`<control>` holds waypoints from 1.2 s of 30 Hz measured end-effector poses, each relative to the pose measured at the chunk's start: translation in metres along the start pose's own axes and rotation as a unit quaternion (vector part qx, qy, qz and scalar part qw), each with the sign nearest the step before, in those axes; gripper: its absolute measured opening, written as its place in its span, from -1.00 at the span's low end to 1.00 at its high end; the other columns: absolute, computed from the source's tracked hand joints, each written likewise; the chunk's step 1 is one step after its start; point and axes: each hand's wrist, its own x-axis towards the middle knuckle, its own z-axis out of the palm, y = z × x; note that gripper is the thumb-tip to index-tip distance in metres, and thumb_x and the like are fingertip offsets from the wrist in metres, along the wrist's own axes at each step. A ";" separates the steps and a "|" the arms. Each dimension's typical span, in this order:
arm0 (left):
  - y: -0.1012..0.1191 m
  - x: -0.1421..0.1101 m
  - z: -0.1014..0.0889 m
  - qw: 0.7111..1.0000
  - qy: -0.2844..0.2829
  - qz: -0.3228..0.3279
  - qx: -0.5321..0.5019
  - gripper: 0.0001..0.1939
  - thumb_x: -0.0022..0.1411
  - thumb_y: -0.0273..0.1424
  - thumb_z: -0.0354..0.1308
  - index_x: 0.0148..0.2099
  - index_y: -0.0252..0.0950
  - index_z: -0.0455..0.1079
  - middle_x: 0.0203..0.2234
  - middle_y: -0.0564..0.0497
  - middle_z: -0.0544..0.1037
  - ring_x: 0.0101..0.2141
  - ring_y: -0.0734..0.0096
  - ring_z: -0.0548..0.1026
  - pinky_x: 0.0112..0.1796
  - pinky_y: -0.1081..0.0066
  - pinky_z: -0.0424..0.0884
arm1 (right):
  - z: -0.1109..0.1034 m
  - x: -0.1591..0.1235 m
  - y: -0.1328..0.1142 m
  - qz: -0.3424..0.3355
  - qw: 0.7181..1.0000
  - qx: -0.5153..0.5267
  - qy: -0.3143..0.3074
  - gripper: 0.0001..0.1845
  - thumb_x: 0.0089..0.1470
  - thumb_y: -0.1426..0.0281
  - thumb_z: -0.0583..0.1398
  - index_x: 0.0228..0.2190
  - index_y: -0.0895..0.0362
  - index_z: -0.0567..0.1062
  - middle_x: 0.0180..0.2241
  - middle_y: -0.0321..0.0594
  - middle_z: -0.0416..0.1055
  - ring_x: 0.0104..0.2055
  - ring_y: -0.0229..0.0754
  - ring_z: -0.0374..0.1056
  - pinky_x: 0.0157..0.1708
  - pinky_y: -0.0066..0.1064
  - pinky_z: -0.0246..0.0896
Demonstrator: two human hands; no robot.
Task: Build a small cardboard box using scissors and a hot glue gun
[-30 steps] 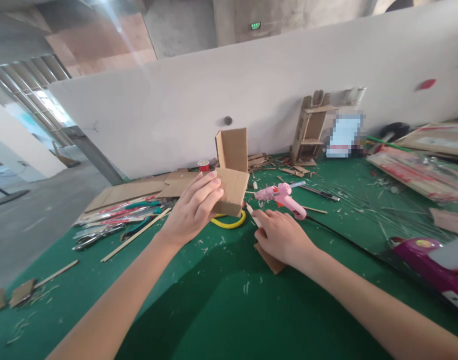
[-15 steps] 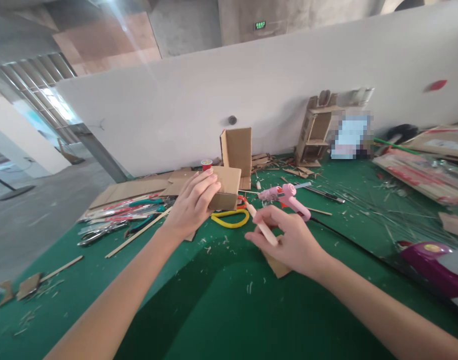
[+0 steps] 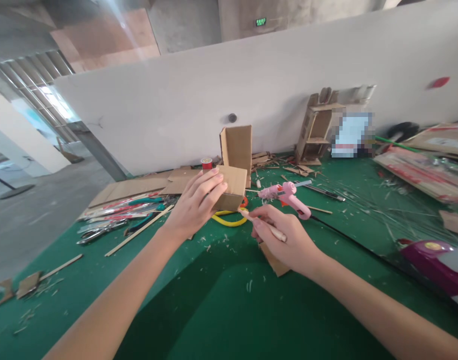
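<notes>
My left hand grips a folded brown cardboard piece, holding it just above the green table. My right hand is closed around a thin pale wooden-handled tool, its tip pointing left toward the lower edge of the cardboard piece. A pink glue gun lies just behind my right hand. A flat cardboard scrap lies under my right hand.
An upright cardboard box stands by the white wall, a small red spool beside it. Flat cardboard sheets, pliers and cutters, a wooden strip and a yellow loop lie left. A cardboard model stands at back; a purple device sits right.
My right hand picked the pale tool up off the table and brought its tip toward the cardboard piece. My left hand kept the cardboard, tilting it slightly.
</notes>
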 end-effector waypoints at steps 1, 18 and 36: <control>0.000 0.000 0.000 1.000 -0.002 0.000 -0.001 -0.29 0.20 -0.61 0.15 0.31 -0.25 -0.07 0.10 -0.22 0.33 0.25 0.04 0.18 0.20 -0.06 0.24 | 0.000 0.000 0.000 -0.001 1.000 -0.005 -0.001 -0.82 0.24 0.33 0.04 -0.22 0.13 0.39 -0.51 -0.28 0.48 -0.49 -0.24 0.41 -0.51 -0.42 0.23; -0.001 0.000 0.001 1.000 -0.010 -0.018 -0.013 -0.25 0.17 -0.62 0.17 0.31 -0.23 -0.06 0.11 -0.23 0.31 0.24 0.01 0.19 0.18 -0.07 0.25 | -0.003 -0.001 0.001 -0.023 0.999 -0.032 0.006 -0.80 0.24 0.34 0.02 -0.27 0.13 0.40 -0.51 -0.27 0.50 -0.50 -0.25 0.40 -0.51 -0.42 0.22; 0.003 0.014 -0.016 0.967 -0.089 -0.199 -0.132 -0.20 -0.06 -0.36 0.35 0.20 -0.20 0.07 -0.04 -0.13 0.33 -0.05 0.04 0.41 -0.14 0.08 0.50 | -0.010 0.007 0.009 -0.044 0.899 -0.431 -0.069 -0.53 0.28 0.17 0.00 0.02 0.22 0.42 -0.10 0.02 0.46 -0.08 0.09 0.39 -0.18 -0.10 0.31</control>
